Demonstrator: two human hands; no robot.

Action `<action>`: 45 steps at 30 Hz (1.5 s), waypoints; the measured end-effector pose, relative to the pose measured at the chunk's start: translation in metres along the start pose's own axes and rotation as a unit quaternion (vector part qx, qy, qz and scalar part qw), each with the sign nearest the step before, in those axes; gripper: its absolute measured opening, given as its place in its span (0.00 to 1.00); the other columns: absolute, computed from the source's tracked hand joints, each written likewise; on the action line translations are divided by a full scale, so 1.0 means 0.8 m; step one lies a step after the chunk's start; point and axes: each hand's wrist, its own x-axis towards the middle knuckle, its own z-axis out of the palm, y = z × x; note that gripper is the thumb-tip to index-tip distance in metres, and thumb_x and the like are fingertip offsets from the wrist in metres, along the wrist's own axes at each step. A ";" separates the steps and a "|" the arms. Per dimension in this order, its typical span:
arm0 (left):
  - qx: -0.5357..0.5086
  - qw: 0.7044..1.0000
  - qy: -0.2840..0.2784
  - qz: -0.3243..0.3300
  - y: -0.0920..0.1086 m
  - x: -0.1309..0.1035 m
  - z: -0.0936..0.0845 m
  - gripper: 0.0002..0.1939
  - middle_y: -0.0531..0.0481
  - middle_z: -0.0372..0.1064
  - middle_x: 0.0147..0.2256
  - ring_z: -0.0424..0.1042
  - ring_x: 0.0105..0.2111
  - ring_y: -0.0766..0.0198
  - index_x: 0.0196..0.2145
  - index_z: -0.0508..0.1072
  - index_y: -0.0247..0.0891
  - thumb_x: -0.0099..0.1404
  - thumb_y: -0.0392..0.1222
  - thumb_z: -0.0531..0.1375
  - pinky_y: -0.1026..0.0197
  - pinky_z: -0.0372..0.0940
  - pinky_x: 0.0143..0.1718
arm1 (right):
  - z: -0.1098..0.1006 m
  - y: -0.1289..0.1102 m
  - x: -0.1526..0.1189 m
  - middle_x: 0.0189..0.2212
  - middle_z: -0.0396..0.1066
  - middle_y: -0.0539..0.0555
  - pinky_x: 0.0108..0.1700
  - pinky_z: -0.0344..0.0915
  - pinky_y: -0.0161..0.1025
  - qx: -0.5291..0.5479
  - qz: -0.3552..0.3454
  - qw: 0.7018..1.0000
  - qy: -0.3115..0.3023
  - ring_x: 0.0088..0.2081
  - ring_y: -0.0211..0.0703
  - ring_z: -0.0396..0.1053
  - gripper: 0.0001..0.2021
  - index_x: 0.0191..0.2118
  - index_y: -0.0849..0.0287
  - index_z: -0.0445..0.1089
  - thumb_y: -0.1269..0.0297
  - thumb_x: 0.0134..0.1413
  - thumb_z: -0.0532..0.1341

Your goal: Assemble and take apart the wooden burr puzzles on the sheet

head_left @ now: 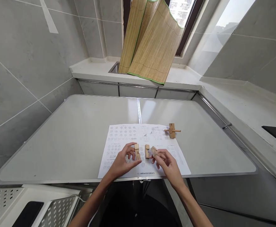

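Observation:
Between the thumb and fingers of my left hand (123, 161) is a notched wooden puzzle block (137, 151), held lengthwise over the printed sheet (119, 171). My right hand (166, 164) pinches another wooden puzzle block (154, 151), which is tilted and partly covered by the fingertips. A third notched block (147, 151) stands on the paper between the two hands, touched by neither as far as I can see. Beyond my right hand, at the sheet's upper right corner, sits a wooden piece with a thin stick through it (172, 130).
The sheet lies at the near edge of a pale folding table (64, 135) with a centre seam. Behind it runs a white counter (92, 71) with a sink (114, 67) and a bamboo mat (154, 44). A dark phone-like object (29, 214) lies at lower left.

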 end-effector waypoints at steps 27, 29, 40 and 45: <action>0.017 1.000 -0.006 -0.002 0.009 0.004 0.006 0.33 0.51 0.75 0.39 0.74 0.35 0.62 0.63 0.62 0.44 0.64 0.48 0.68 0.56 0.70 0.42 | 0.014 -0.011 0.019 0.44 0.78 0.55 0.34 0.66 0.41 0.164 0.054 0.982 -0.079 0.28 0.40 0.67 0.15 0.49 0.51 0.68 0.50 0.64 0.67; 0.016 1.000 -0.005 -0.007 0.011 0.005 0.006 0.33 0.50 0.76 0.40 0.75 0.35 0.61 0.62 0.62 0.43 0.64 0.49 0.68 0.55 0.70 0.43 | 0.010 -0.014 0.018 0.44 0.78 0.56 0.35 0.66 0.42 0.143 0.055 0.983 -0.102 0.32 0.42 0.69 0.16 0.52 0.51 0.68 0.50 0.65 0.66; 0.016 1.000 -0.015 -0.008 0.010 0.006 0.004 0.33 0.50 0.75 0.40 0.75 0.38 0.60 0.63 0.62 0.43 0.66 0.52 0.68 0.55 0.70 0.45 | 0.012 -0.009 0.025 0.45 0.67 0.53 0.45 0.74 0.41 -0.028 -0.029 0.994 -0.102 0.39 0.41 0.74 0.13 0.51 0.49 0.79 0.52 0.66 0.65; 0.023 0.999 -0.041 -0.001 0.008 0.004 0.002 0.33 0.53 0.73 0.37 0.73 0.38 0.60 0.63 0.63 0.45 0.65 0.52 0.69 0.55 0.70 0.47 | 0.019 0.000 0.032 0.44 0.71 0.54 0.48 0.75 0.43 -0.073 -0.103 0.991 -0.045 0.41 0.44 0.75 0.11 0.50 0.51 0.76 0.58 0.66 0.66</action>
